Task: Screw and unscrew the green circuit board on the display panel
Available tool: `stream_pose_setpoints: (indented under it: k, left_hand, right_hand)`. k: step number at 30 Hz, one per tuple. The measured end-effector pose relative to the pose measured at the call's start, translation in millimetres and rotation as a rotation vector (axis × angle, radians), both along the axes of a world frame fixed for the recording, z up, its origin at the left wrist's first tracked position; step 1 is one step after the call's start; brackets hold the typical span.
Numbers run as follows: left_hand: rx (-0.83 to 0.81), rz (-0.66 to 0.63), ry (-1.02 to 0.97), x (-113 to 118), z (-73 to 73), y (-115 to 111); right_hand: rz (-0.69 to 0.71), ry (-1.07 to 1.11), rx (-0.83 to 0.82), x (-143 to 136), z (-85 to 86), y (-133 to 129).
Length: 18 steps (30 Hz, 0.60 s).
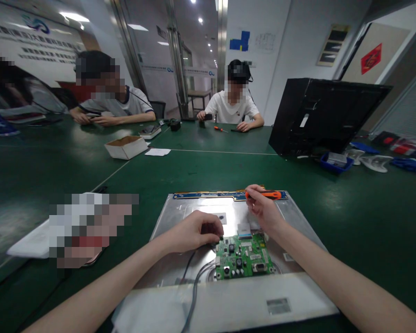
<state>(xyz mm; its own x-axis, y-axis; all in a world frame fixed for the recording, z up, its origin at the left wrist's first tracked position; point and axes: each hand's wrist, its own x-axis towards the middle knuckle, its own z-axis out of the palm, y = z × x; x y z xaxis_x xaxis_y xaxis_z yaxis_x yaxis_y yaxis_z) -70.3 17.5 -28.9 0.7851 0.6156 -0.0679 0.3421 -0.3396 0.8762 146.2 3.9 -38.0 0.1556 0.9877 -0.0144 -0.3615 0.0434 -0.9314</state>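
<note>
A flat metal display panel (169, 217) lies on the green table in front of me. Mounted on it is a green circuit board (242, 254) with chips, a video port and a white ribbon cable (244, 230). My left hand (199, 231) has its fingers curled and pinched at the board's upper left corner; whatever is between the fingertips is hidden. In my right hand (263, 208) is an orange and black screwdriver (268, 195), held sideways above the narrow blue circuit strip (208, 196) along the panel's far edge. Grey cables (194, 296) run from the board's left side toward me.
A black monitor casing (322, 115) stands at the right, beside a blue tray (336, 163). Farther left sit a white box (126, 147) and a paper (157, 151). Several people are seated around the table. Blurred-out items (90, 231) lie left of the panel.
</note>
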Motion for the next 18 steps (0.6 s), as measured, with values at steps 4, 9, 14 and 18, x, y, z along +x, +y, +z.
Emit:
stream_pose_setpoints:
  k: [4,9,14,18]
  left_hand:
    - [0.008,0.004,0.004,-0.1,1.3,-0.6]
    - [0.075,0.004,0.009,-1.5,0.8,-0.8]
    - [0.213,-0.034,-0.005,-2.8,0.5,-0.8]
    - [0.256,-0.05,0.0,-3.4,0.7,0.3]
  right_hand:
    - [-0.049,-0.249,0.163,2.2,2.7,1.5]
    - [-0.114,-0.573,0.407,0.5,20.3,-5.1]
    - [-0.174,-0.77,0.598,-14.5,29.8,-26.6]
    - [-0.241,-0.886,0.722,-24.6,20.5,-35.3]
